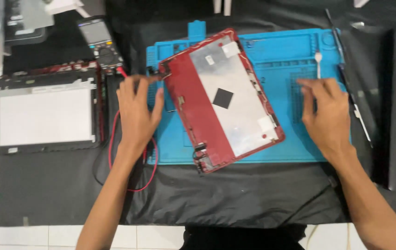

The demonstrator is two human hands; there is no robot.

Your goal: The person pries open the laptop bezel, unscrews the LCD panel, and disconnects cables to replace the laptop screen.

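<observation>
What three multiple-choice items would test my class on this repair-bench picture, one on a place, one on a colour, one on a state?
1. Where does the red laptop lid lie?
A. on the blue work mat
B. on the white floor tiles
C. on top of the multimeter

2. What colour is the small square patch in the middle of the lid's silver inner face?
A. yellow
B. black
C. green

3. How is the right hand placed?
A. clenched in a fist around a screwdriver
B. lifting the lid off the mat
C. open, fingers spread, flat on the mat

Answers:
1 A, since the mat shows around the lid on all sides.
2 B, as the patch is dark against the foil.
3 C, since it grips nothing and lies clear of the lid; the left hand rests at the lid's left corner.
</observation>
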